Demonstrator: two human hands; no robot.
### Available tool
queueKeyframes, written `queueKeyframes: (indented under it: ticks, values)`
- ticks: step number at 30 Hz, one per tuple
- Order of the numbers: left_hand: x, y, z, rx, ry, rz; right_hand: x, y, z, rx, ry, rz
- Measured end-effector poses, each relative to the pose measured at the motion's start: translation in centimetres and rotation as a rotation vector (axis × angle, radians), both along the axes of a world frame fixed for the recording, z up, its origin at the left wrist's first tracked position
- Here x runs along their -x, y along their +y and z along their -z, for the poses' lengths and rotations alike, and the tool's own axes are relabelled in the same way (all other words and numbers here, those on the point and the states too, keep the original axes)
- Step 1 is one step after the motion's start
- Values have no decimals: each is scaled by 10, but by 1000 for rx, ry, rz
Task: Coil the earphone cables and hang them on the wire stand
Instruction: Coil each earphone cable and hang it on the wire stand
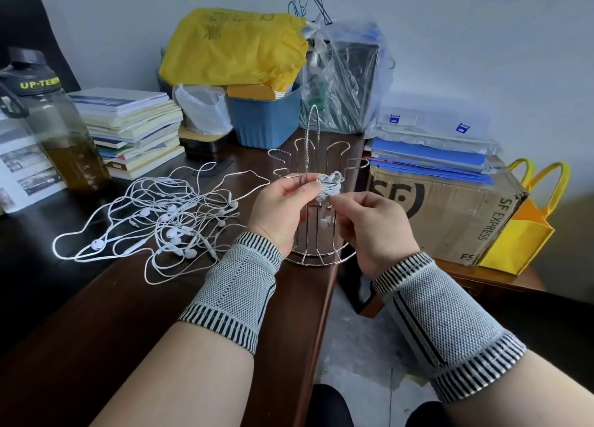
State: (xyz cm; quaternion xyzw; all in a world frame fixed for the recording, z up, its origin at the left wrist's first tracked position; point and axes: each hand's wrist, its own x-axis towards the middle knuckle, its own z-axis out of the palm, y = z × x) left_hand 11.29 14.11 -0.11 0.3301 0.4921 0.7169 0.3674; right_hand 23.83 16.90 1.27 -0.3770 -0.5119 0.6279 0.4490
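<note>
Hands meet at chest height over the near corner of a dark wooden desk (135, 298), both working on one small bundle. The left hand (283, 208) pinches a tightly wound white earphone coil (328, 185) between thumb and fingertips, holding it steady right against one of the looped arms of the wire stand (318, 201). The right hand (369, 224) has its fingers curled in, pinching what seems to be the coil's loose end, probably to tuck it so the winding does not spring open; the exact contact is too small to make out. Held this high and this close to the stand's arms, the coil looks ready to be hooked on rather than set down. The stand itself sits on the desk's edge just behind the hands, its round base partly hidden by the left wrist. To the left on the desk lies a tangled heap of white earphones (160, 224), uncoiled and well apart from the stand, so most of the work remains. A water bottle (54, 127) and stack of books (135, 127) stand behind the heap, a blue bin (263, 121) behind the stand, and a cardboard box (450, 211) to the right. Both wrists wear grey knitted bands.
</note>
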Motion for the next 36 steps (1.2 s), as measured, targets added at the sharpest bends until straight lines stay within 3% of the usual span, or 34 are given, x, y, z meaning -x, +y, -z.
queueKeyframes:
  ticks: [4, 7, 18, 24, 36]
  values:
    - [-1, 0, 1, -12, -11, 26, 4, -4, -2, 380, 230, -74]
    - [-1, 0, 1, -20, 8, 21, 8, -8, -7, 545, 408, -71]
    - [1, -2, 1, 0, 13, 34, 24, -21, -11, 362, 450, 85]
    - [-1, -1, 1, -2, -7, 23, 20, -29, -11, 413, 652, 11]
    - [-3, -4, 0, -6, -26, 35, 26, -28, -10, 581, 682, 58]
